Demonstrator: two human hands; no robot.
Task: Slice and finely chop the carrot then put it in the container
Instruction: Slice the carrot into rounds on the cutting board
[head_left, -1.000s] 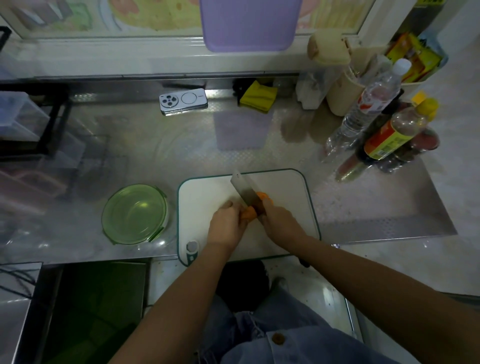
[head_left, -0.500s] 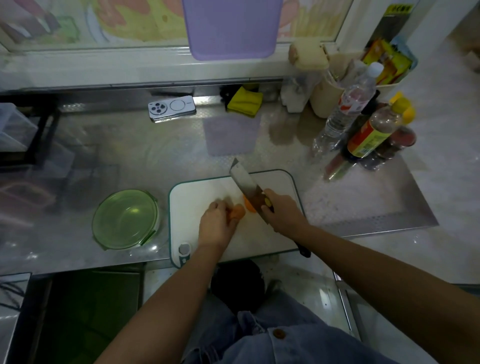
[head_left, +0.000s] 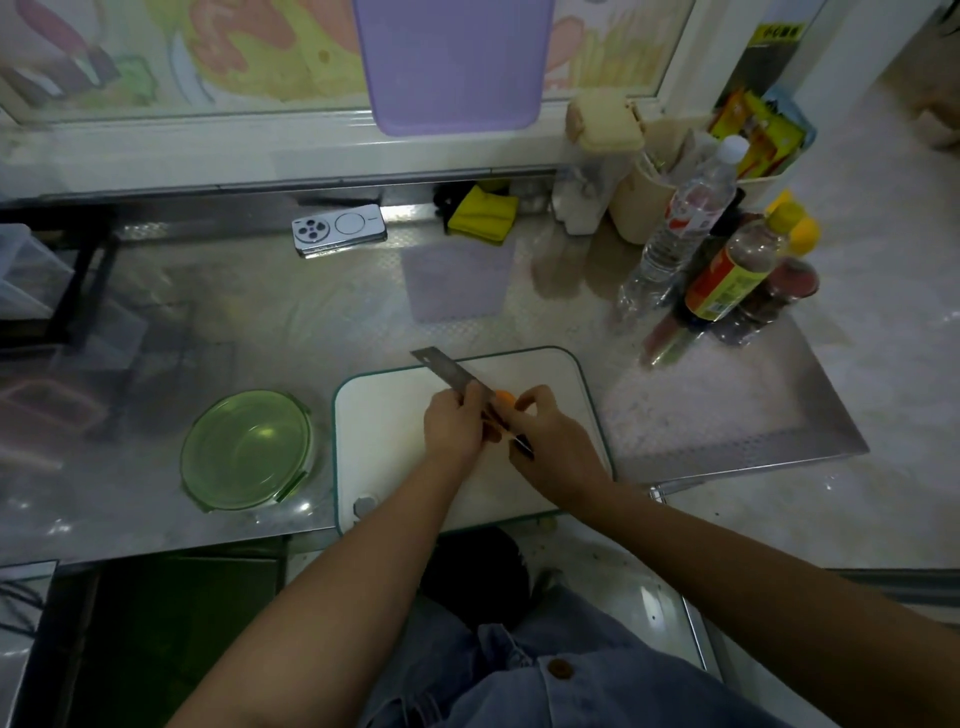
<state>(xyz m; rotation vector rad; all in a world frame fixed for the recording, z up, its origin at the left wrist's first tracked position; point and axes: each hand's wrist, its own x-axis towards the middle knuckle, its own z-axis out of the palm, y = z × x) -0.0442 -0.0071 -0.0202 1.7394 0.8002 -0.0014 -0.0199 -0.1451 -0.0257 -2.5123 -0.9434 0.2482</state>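
1. The white cutting board (head_left: 387, 431) lies on the steel counter (head_left: 234, 322), and both hands meet over its far half.
2. The right hand (head_left: 553, 441) is wrapped round the handle of the knife (head_left: 447, 370); the blade slants away to the far left, its tip past the board's far edge.
3. The left hand (head_left: 453, 427) lies with bent fingers against the near face of the blade. I cannot tell whether it holds anything.
4. Of the carrot (head_left: 504, 399) only a small orange bit shows, on the board, between the blade and the right hand's fingertips; the hands hide the rest.
5. The green container (head_left: 247, 449) stands open just left of the board, clear of both arms.
6. Further back are a phone (head_left: 338, 228) and a yellow cloth (head_left: 480, 214); a cluster of bottles (head_left: 727, 260) stands at the far right, well apart from the knife.
7. Half a second ago the left hand gripped an orange piece left of the blade, a gap between them. Now that hand has closed on the blade, and the orange shows on the blade's other side.
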